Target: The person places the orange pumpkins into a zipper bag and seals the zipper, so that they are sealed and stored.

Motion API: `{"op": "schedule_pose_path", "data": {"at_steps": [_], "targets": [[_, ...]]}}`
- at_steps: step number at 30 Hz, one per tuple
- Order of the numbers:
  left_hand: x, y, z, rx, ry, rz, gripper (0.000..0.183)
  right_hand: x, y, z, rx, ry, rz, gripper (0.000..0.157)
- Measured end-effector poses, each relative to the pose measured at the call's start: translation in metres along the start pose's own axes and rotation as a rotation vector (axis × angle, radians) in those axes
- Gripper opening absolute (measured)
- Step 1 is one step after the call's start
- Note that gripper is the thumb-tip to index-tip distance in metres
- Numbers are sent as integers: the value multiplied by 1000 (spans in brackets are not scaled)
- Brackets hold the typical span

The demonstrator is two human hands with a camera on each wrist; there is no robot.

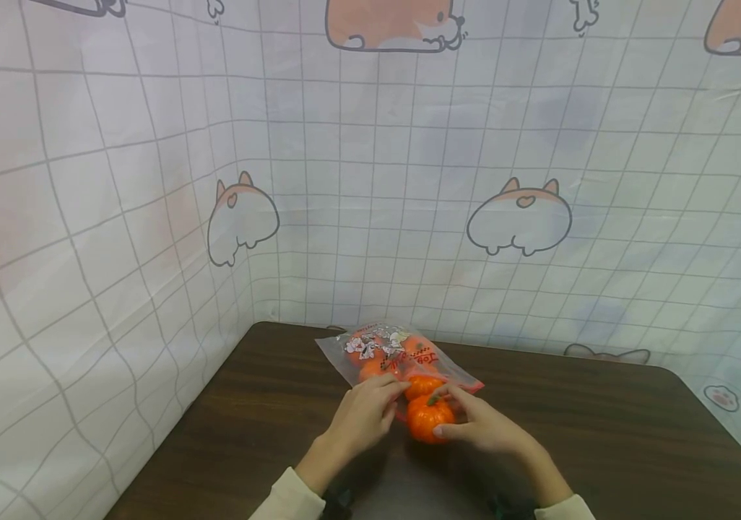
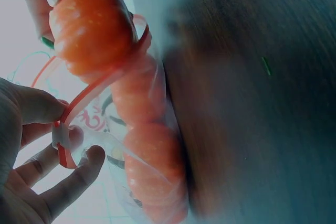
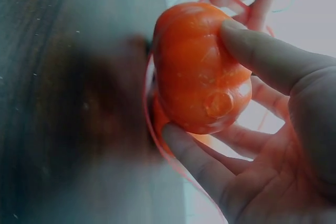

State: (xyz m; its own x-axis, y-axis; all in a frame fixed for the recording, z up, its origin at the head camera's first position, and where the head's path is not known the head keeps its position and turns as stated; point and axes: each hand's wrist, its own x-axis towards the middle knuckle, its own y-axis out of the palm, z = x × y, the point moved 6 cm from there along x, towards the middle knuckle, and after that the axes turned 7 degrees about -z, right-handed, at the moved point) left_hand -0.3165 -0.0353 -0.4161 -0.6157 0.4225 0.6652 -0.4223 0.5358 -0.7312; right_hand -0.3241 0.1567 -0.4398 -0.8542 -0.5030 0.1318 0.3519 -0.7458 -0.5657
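Observation:
My right hand (image 1: 490, 427) grips a small glossy orange pumpkin (image 1: 430, 419) with a green stem, thumb on one side and fingers on the other. The pumpkin is at the mouth of a clear zip bag (image 1: 458, 374) printed with red letters and cartoon figures. In the left wrist view, my left hand (image 2: 31, 150) pinches the bag's red zip edge (image 2: 86, 95) near its pale slider (image 2: 61, 136), and the mouth gapes around the pumpkin. Several more orange pumpkins (image 2: 152, 163) lie inside the bag. The right wrist view shows the pumpkin's round base mark (image 3: 219, 104) facing out.
The bag lies on a dark brown wooden table (image 1: 578, 426), towards its far edge. A white gridded cloth (image 1: 383, 173) with corgi drawings hangs behind the table and along the left side. A tiny green sliver (image 2: 266, 66) shows on the tabletop in the left wrist view.

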Motion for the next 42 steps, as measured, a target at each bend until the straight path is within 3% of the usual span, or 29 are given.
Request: {"op": "schedule_pose_path", "data": {"at_steps": [10, 30, 42], "targets": [[0, 0, -2, -9, 6, 4, 34, 6, 7, -4, -96, -1, -94, 45], [-1, 1, -6, -13, 32, -12, 37, 8, 9, -4, -346, 136, -432, 51], [-1, 3, -7, 5, 42, 2, 36, 7, 12, -9, -415, 181, -487, 55]]}}
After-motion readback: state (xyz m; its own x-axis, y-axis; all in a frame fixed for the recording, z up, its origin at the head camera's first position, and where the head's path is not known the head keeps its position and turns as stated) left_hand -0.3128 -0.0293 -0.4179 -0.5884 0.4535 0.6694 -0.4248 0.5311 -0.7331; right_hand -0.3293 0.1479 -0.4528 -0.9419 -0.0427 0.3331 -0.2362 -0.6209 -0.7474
